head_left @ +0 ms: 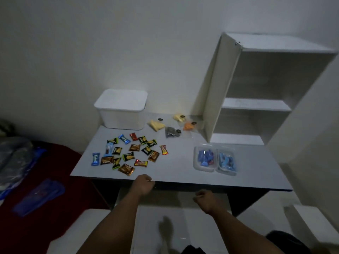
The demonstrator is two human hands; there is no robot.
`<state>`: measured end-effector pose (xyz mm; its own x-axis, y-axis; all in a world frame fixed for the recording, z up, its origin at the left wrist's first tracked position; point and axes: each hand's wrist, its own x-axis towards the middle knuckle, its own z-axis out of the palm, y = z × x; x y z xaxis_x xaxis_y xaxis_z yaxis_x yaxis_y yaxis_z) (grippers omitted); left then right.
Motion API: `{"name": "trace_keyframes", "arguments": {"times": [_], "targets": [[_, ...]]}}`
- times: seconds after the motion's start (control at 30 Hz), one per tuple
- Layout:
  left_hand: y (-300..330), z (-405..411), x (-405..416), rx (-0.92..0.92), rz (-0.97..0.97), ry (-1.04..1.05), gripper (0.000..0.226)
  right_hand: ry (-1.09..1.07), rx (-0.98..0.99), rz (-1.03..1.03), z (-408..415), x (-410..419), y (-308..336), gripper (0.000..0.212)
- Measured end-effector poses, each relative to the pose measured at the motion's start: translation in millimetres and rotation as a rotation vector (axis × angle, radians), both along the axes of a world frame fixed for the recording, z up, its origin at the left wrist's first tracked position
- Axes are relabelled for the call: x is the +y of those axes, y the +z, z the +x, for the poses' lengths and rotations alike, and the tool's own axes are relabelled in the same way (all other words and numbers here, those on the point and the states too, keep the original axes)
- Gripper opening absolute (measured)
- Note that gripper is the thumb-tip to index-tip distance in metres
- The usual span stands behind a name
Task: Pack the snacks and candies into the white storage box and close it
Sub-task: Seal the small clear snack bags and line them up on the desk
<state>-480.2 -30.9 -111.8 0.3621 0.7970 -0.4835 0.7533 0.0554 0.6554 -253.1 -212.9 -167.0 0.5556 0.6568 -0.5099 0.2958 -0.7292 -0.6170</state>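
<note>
The white storage box [122, 110] stands at the table's back left with its lid on. In front of it lie several wrapped candies [128, 153], scattered in blue, red, green and brown wrappers. Small clear bags of snacks [172, 125] sit behind them near the shelf. Two clear plastic trays [215, 160] with blue-wrapped sweets rest at the right. My left hand [144, 184] hovers at the table's front edge, fingers curled, holding nothing. My right hand [205, 197] is lower, in front of the table, also curled and empty.
A white shelf unit [256, 92] stands on the table's [179, 173] right back. A bed with a red cover [45, 198] and blue bags lies to the left. The wall is close behind the box.
</note>
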Motion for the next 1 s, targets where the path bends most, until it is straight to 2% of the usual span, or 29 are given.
{"name": "trace_keyframes", "arguments": {"times": [0.07, 0.23, 0.4, 0.57, 0.73, 0.87, 1.0], "targets": [[1.9, -2.9, 7.6, -0.018, 0.001, 0.015, 0.036, 0.028, -0.029, 0.048, -3.9, 18.7, 7.2, 0.01], [4.5, 8.5, 37.0, -0.039, 0.003, 0.002, 0.04, 0.057, -0.068, 0.119, -6.0, 66.0, 21.8, 0.021], [6.8, 36.6, 94.6, -0.055, 0.053, -0.015, 0.042, -0.029, -0.121, 0.201, 15.5, 134.0, 26.0, 0.015], [-0.5, 87.0, 186.6, -0.076, 0.084, 0.005, 0.042, -0.104, -0.133, 0.245, 62.5, 246.5, 25.4, 0.015], [-20.4, 156.1, 286.3, -0.049, 0.075, -0.008, 0.043, -0.112, -0.111, 0.194, 122.7, 367.6, 24.5, 0.018], [-37.8, 209.6, 354.7, -0.015, 0.061, 0.045, 0.055, -0.08, -0.069, 0.155, 165.3, 458.4, 16.8, 0.034], [-59.4, 243.2, 397.6, 0.042, 0.056, 0.092, 0.064, 0.036, -0.135, 0.081, 192.0, 528.0, 1.4, 0.047]]}}
